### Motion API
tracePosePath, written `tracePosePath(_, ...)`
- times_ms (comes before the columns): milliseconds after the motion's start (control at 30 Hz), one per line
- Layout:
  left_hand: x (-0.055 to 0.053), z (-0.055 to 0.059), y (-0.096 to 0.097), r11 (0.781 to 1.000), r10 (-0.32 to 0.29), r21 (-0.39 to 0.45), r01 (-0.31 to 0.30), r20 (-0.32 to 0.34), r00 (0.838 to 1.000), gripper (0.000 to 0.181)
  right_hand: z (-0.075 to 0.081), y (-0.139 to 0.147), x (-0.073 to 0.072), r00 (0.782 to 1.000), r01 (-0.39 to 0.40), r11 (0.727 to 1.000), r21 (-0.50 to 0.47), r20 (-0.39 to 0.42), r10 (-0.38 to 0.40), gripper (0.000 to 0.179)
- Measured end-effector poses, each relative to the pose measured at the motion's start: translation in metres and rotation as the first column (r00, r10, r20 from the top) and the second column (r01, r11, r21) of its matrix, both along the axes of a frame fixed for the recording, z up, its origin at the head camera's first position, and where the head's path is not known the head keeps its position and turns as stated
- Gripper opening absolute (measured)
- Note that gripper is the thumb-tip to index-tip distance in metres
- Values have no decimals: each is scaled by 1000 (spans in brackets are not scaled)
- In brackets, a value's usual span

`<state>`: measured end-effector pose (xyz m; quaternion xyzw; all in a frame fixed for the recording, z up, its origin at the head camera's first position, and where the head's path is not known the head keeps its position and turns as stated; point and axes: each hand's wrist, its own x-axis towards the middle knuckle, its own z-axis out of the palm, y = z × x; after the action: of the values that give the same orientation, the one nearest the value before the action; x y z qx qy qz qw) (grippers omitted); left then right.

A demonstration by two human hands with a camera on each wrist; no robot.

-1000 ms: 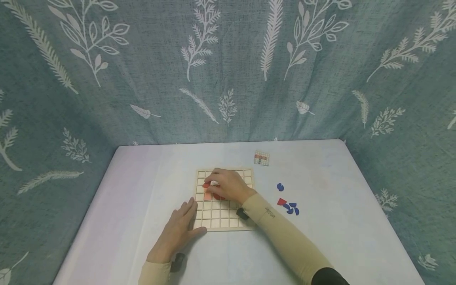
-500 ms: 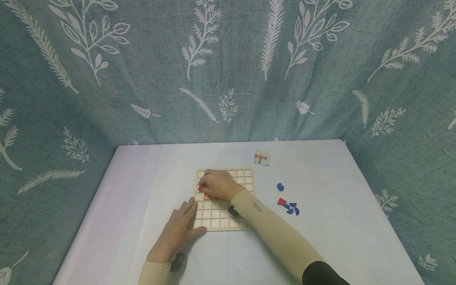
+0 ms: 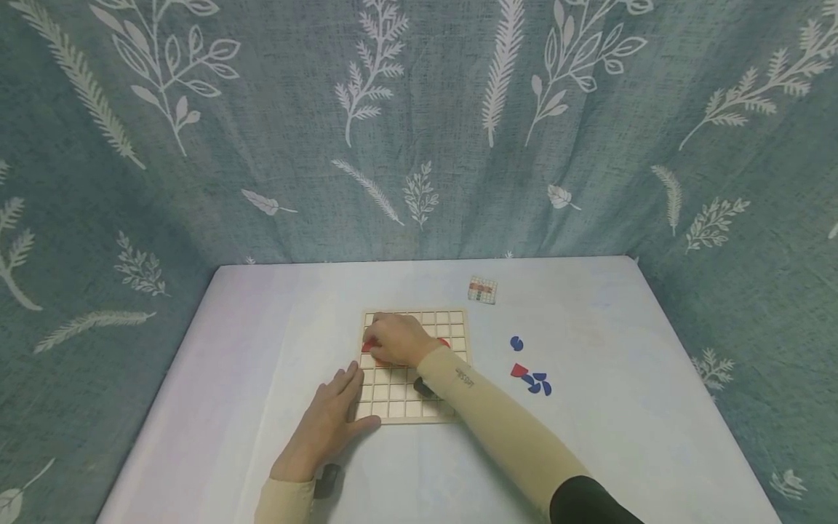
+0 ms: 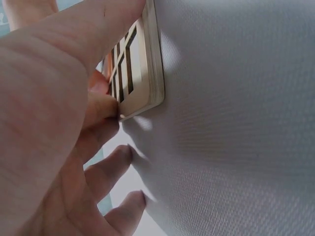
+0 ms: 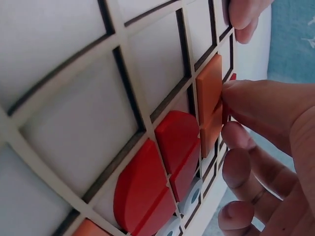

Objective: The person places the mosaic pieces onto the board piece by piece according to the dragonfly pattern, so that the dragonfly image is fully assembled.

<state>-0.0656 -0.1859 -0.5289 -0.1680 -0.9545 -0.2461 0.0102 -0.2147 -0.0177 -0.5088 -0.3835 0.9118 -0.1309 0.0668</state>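
In the head view, my right hand [image 3: 399,340] reaches over the pale wooden square grid board [image 3: 396,394], fingers curled, thumb and fingertips pinching a small flat red piece [image 3: 366,347] over the squares by the board's left edge. My left hand [image 3: 330,418] lies with its fingers extended and thumb spread wide, touching the board's left side and near corner. To the board's right, on the white tabletop [image 3: 628,437], lie a loose red tile [image 3: 519,370] and several dark blue rounded pieces [image 3: 535,388]; beyond the board is a small patterned grid card [image 3: 482,289].

In the left wrist view, my thumb rests along the board's edge, one finger meets its corner, and other fingertips touch the tabletop.

In the right wrist view, my thumb tip sits just beside two orange tiles [image 5: 210,88], with the red piece partly showing behind it. Two pairs of red rounded tiles [image 5: 142,191] fill nearby squares, next to pale tiles with grey-blue ovals [image 5: 191,195].
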Motion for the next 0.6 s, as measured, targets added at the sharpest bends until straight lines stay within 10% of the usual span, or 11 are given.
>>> tracePosePath(600, 0, -2, -3, 1000, 0, 2, 0, 13, 1000, 88, 0, -6, 5, 998, 37, 999, -6, -40, -37, 13)
